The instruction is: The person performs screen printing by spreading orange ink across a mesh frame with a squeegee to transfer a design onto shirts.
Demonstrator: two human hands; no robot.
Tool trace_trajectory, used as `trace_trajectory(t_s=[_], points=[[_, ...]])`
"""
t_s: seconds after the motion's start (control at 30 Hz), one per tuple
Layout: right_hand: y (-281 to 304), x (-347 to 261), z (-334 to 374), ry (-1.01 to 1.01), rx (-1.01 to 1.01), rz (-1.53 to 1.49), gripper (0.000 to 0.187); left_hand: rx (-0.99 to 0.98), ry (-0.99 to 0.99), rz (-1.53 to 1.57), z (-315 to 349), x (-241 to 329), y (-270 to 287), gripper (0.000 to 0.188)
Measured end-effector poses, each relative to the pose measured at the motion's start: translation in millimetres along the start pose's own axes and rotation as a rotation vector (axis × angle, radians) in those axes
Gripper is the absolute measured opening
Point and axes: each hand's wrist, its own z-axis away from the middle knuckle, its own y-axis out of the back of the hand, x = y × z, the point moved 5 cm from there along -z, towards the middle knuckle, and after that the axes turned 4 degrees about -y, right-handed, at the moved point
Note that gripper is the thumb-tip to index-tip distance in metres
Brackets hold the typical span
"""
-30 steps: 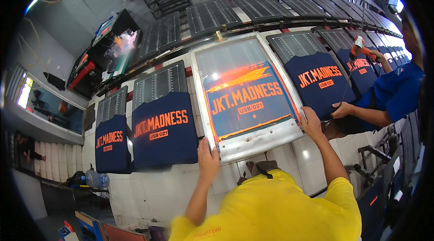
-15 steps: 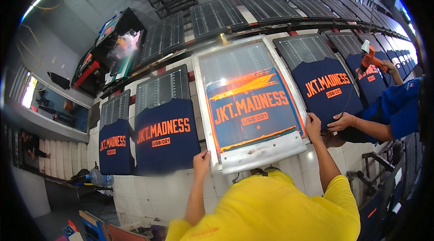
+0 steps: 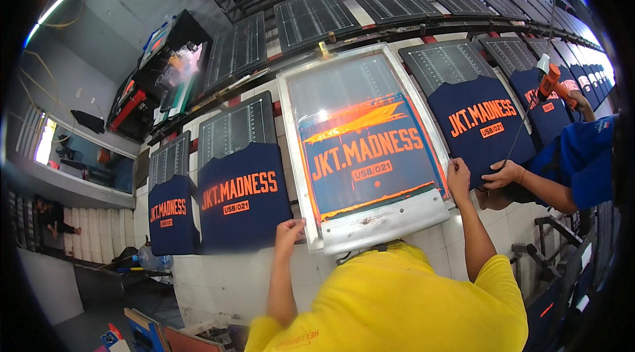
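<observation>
Left hand [image 3: 288, 233]: fingertips together beside the screen [image 3: 364, 147]; hold unclear.
Right hand [image 3: 458, 180]: fingers curled at its edge; cannot tell grip.
Screen: best handled level.

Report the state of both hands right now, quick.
Left hand: fingers curled beside the silver rectangular metal screen frame; grip cannot be told.
Right hand: fingers bent by the frame's right edge; whether it holds cannot be told.

Held the left forearm [image 3: 282, 279] almost upright, left hand [image 3: 288, 233] curled and fingertips [image 3: 301, 222] aimed rightward, and there, well across from it, had the right forearm [image 3: 479, 239] slanted up and leftward from a bent elbow, right hand [image 3: 458, 179] higher, loosely curled!
</observation>
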Motion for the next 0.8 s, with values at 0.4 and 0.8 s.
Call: trace_trajectory(t_s=[0.4, 0.8], points=[[-11, 11, -13, -0.130, -0.092, 0.073, 0.047, 0.089, -0.078, 0.058, 18, 15, -12, 0.024], [-3, 12, 6, -0.143, -0.174, -0.134, 0.043, 0.357, -0.265, 0.105, 54, 22, -8, 0.027]])
